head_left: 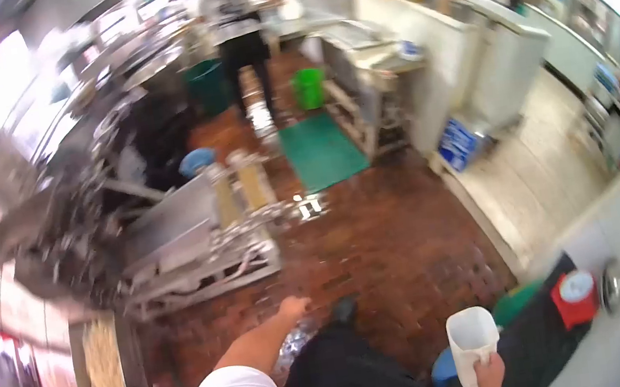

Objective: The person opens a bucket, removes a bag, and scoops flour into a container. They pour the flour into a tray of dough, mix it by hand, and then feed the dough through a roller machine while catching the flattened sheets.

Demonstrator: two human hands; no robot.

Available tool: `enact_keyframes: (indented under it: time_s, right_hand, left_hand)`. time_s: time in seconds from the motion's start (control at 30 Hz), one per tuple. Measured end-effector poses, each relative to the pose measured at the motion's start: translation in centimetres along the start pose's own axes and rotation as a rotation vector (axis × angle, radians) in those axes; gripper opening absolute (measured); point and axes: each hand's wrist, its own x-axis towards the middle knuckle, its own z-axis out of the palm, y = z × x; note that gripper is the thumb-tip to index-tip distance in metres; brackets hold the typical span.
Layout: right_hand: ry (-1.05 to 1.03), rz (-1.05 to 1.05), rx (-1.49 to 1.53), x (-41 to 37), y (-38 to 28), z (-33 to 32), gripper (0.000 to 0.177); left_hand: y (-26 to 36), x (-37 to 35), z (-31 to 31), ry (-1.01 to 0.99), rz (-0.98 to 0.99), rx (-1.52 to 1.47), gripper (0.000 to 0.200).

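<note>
At the lower right my right hand (491, 374) is wrapped round the handle of a white plastic pitcher (472, 331), whose open mouth faces up and looks empty. My left hand (294, 306) hangs over the red-brown tiled floor (383, 262), in front of my dark shoe (344, 311); its fingers are small and blurred, and I cannot make out whether they are apart. Something clear and shiny (295, 343) shows between my left arm and my dark trousers.
A metal machine (201, 264) stands at left, a tray of pale pieces (104, 366) below it. Ahead are a green mat (322, 152), a green bucket (309, 89) and a person in a white shirt (232, 2). A red container (576, 299) sits at right.
</note>
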Motion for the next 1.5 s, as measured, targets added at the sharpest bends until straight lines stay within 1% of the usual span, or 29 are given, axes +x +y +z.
enact_keyframes:
  time_s: [0.07, 0.1, 0.13, 0.17, 0.23, 0.27, 0.33, 0.37, 0.4, 0.43, 0.47, 0.53, 0.6, 0.67, 0.7, 0.73, 0.8, 0.87, 0.93, 0.97, 1.0, 1.07, 1.13, 1.2, 1.27, 1.33, 1.37, 1.43, 1.5]
  right_hand:
    - [-0.056, -0.186, -0.096, 2.1, -1.1, 1.4, 0.025]
    - [-0.093, -0.243, -0.107, 2.9, -1.9, 2.1, 0.025]
    - [-0.16, -0.228, -0.096, 3.5, -2.8, 2.8, 0.026]
    - [-0.222, -0.208, -0.087, 3.9, -4.2, 3.6, 0.026]
    - [-0.255, -0.338, -0.084, 3.7, -7.9, 5.4, 0.026]
    - [-0.273, -0.419, -0.069, 3.5, -9.7, 6.2, 0.027]
    - [-0.291, -0.567, -0.101, 2.2, -13.5, 8.3, 0.027]
    - [-0.296, -0.668, -0.119, 1.4, -15.4, 9.5, 0.028]
    - [-0.373, -0.637, -0.122, 0.5, -17.2, 10.6, 0.03]
    - [-0.398, -0.667, -0.131, -0.6, -18.9, 12.0, 0.03]
    - [-0.427, -0.702, -0.168, -1.9, -21.2, 13.6, 0.03]
    - [-0.504, -0.706, -0.221, -6.0, -25.5, 15.5, 0.03]
    - [-0.623, -0.693, -0.152, -10.0, -30.0, 18.6, 0.031]
    - [-0.709, -0.713, -0.17, -13.9, -35.0, 21.1, 0.032]
    - [-0.781, -0.717, -0.196, -15.7, -37.2, 22.2, 0.032]
    - [-0.789, -0.731, -0.199, -17.4, -39.0, 23.9, 0.032]
    - [-0.855, -0.874, -0.253, -20.0, -41.9, 26.9, 0.033]
    - [-0.926, -0.906, -0.267, -24.5, -46.1, 28.4, 0.034]
    - [-0.989, -1.019, -0.308, -27.3, -48.5, 30.2, 0.037]
    - [-0.994, -1.106, -0.347, -27.9, -49.2, 32.1, 0.039]
    - [-0.999, -1.195, -0.337, -28.3, -49.6, 33.9, 0.041]
    - [-1.026, -1.216, -0.326, -30.8, -52.3, 36.1, 0.041]
    - [-1.09, -1.275, -0.318, -33.2, -55.1, 39.0, 0.041]
    - [-1.168, -1.335, -0.292, -35.2, -57.2, 42.8, 0.04]
    - [-1.261, -1.402, -0.242, -38.1, -59.7, 46.8, 0.04]
    - [-1.405, -1.467, -0.254, -41.5, -62.9, 50.7, 0.041]
    - [-1.506, -1.482, -0.283, -43.4, -64.6, 52.4, 0.043]
    - [-1.588, -1.565, -0.289, -47.1, -67.5, 55.0, 0.039]
    - [-1.663, -1.645, -0.325, -50.5, -70.9, 56.5, 0.037]
  left_hand:
    - [-6.7, -7.3, 3.2, -0.092, -0.03, 0.265, 0.03]
    - [-8.3, -10.9, 4.6, -0.053, -0.376, -0.014, 0.028]
    - [-9.6, -14.1, 6.4, -0.014, -0.7, -0.306, 0.029]
    - [-12.8, -17.2, 9.9, 0.008, -0.729, -0.348, 0.029]
    - [-18.9, -21.8, 17.0, 0.075, -0.404, -0.303, 0.032]
    - [-18.3, -23.8, 17.0, 0.099, -0.429, -0.337, 0.032]
    - [-16.3, -28.0, 14.4, -0.17, -0.676, -0.596, 0.031]
    - [-16.4, -29.2, 13.0, -0.147, -0.697, -0.633, 0.031]
    - [-17.1, -30.4, 12.0, -0.175, -0.587, -0.624, 0.038]
    - [-18.3, -32.2, 11.9, -0.206, -0.476, -0.608, 0.055]
    - [-23.2, -30.8, 19.0, -0.05, -0.444, -0.614, 0.054]
    - [-22.6, -36.0, 11.5, 0.002, -0.563, -0.66, 0.056]
    - [-28.3, -38.7, 13.9, 0.168, -0.697, -0.719, 0.056]
    - [-31.2, -44.1, 12.4, 0.396, -0.769, -0.73, 0.041]
    - [-34.5, -46.4, 14.8, 0.48, -0.848, -0.883, 0.041]
    - [-37.6, -48.1, 17.7, 0.567, -0.922, -1.046, 0.042]
    - [-35.2, -55.0, 13.8, 0.8, -1.127, -1.231, 0.044]
    - [-34.9, -60.1, 13.8, 0.729, -1.332, -1.064, 0.046]
    - [-35.9, -63.0, 17.6, 0.728, -1.406, -1.075, 0.046]
    - [-37.1, -63.9, 23.9, 0.743, -1.401, -1.097, 0.044]
    - [-38.7, -63.7, 28.0, 0.759, -1.396, -1.117, 0.042]
    - [-34.5, -64.2, 22.6, 0.551, -1.416, -1.147, 0.036]
    - [-34.3, -62.5, 27.9, 0.62, -1.286, -1.311, 0.028]
    - [-33.2, -61.0, 24.0, 0.483, -1.322, -1.767, 0.024]
    - [-35.5, -59.9, 29.6, 0.535, -0.867, -1.202, 0.025]
    - [-36.4, -59.8, 23.5, 0.444, -1.155, -1.536, 0.027]
    - [-36.1, -59.8, 17.2, 0.418, -1.32, -1.683, 0.028]
    - [-38.7, -61.0, 14.3, 0.678, -1.378, -1.67, 0.028]
    - [-40.9, -62.3, 10.3, 0.982, -1.276, -1.72, 0.026]
